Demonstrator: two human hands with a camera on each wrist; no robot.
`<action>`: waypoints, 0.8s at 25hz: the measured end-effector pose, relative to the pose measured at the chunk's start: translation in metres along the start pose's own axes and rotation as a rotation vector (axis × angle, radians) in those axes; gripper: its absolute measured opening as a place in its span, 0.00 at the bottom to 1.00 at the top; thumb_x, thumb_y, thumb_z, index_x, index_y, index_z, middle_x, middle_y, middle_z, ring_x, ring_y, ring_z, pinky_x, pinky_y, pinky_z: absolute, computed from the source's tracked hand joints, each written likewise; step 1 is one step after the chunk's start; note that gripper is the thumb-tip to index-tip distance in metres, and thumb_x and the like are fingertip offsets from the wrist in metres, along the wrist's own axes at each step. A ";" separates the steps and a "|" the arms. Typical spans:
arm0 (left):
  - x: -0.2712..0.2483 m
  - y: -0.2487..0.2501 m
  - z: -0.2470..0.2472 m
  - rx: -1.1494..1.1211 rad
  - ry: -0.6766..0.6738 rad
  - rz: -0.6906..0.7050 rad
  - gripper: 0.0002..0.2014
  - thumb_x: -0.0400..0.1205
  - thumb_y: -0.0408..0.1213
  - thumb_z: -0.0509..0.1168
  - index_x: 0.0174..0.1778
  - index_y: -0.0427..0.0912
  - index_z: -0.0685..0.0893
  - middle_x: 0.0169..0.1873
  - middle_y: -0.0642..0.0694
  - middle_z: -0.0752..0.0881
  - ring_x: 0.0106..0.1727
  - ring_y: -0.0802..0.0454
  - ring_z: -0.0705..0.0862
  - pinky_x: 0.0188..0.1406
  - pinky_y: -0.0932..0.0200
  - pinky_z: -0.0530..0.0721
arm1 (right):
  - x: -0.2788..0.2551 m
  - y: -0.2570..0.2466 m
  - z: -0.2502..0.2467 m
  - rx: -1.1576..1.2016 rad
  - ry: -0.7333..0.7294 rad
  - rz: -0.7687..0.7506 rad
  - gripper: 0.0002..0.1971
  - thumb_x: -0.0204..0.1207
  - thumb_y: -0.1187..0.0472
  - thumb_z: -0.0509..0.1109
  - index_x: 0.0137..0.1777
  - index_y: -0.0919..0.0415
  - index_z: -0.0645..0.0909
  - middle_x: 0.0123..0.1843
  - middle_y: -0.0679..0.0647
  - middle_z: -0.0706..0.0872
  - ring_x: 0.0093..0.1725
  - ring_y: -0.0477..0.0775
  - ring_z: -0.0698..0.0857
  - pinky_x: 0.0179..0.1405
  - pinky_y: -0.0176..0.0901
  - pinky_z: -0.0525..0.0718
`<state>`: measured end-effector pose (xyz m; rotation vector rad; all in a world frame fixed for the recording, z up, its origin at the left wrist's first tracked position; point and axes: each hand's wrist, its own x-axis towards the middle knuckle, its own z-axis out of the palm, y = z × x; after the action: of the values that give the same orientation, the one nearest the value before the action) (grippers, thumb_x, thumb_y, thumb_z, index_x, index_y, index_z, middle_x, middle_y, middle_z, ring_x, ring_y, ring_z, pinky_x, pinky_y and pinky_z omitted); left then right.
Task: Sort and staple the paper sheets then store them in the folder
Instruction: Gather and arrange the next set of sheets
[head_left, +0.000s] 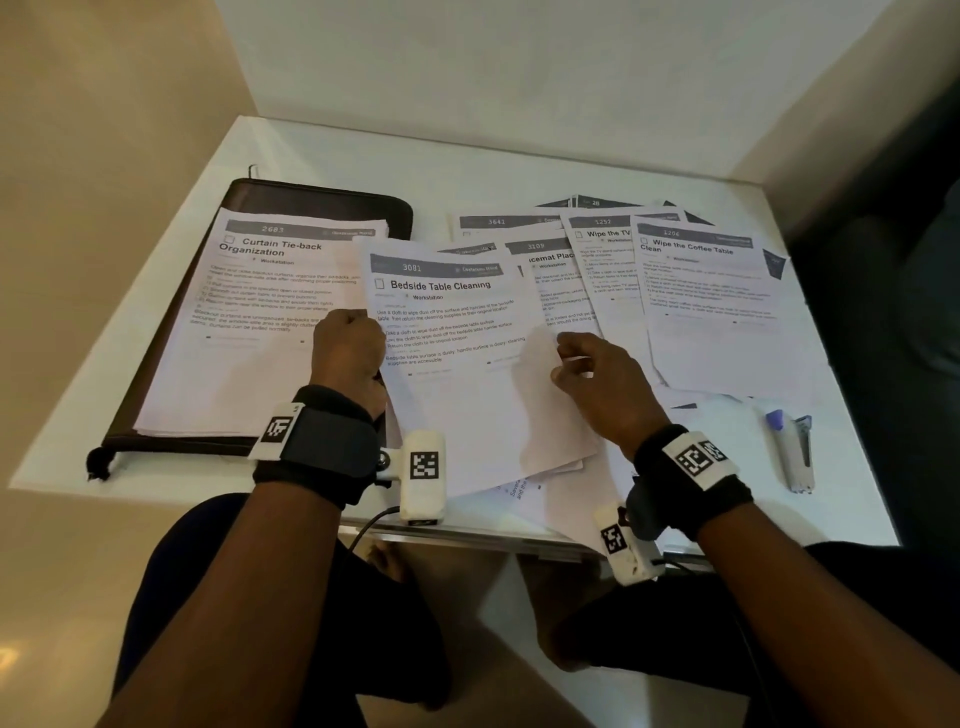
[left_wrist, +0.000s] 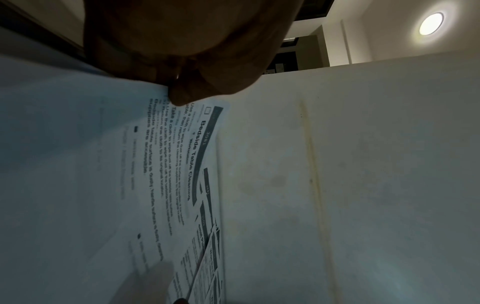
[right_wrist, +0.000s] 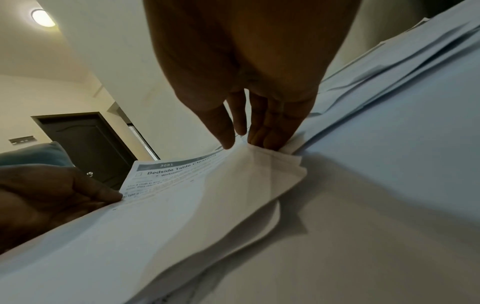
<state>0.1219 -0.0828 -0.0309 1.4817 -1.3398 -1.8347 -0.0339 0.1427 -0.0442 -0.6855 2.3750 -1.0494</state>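
Sorting goes on: left hand (head_left: 347, 347) and right hand (head_left: 602, 382) each pinch a side of the paper bundle (head_left: 467, 364) over the near worktop; next it needs squaring, then the stapler (head_left: 795, 449) at right

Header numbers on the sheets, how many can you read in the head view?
6: 2683 on the folder stack, 3081 on the held sheet, 3641 and 3109 behind it, 1252 and 1206 at right. Overlapped sheets hide others.

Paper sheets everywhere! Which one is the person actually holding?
The "Bedside Table Cleaning" sheet, numbered 3081: left hand and right hand grip its edges; the others lie untouched.
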 end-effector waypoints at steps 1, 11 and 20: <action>0.000 -0.001 0.001 -0.038 -0.026 0.019 0.11 0.88 0.25 0.58 0.62 0.38 0.81 0.65 0.37 0.87 0.55 0.44 0.87 0.51 0.45 0.91 | -0.001 0.001 0.001 0.002 0.010 -0.018 0.23 0.82 0.61 0.73 0.76 0.55 0.79 0.67 0.49 0.85 0.60 0.48 0.84 0.64 0.40 0.80; -0.018 0.007 -0.002 -0.149 -0.081 0.063 0.20 0.86 0.20 0.55 0.68 0.43 0.82 0.60 0.43 0.90 0.55 0.41 0.90 0.33 0.57 0.90 | -0.001 -0.005 0.007 0.094 0.025 0.021 0.24 0.79 0.56 0.77 0.74 0.54 0.79 0.61 0.49 0.86 0.55 0.46 0.85 0.61 0.43 0.84; -0.014 0.005 -0.001 -0.146 -0.160 -0.021 0.16 0.83 0.16 0.58 0.47 0.34 0.90 0.55 0.33 0.91 0.55 0.32 0.90 0.53 0.38 0.92 | 0.002 -0.004 0.008 0.142 0.096 0.064 0.15 0.77 0.58 0.78 0.63 0.51 0.85 0.52 0.47 0.89 0.51 0.51 0.89 0.54 0.50 0.90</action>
<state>0.1261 -0.0743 -0.0200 1.3033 -1.2351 -2.0545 -0.0295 0.1350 -0.0458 -0.5161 2.3576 -1.2344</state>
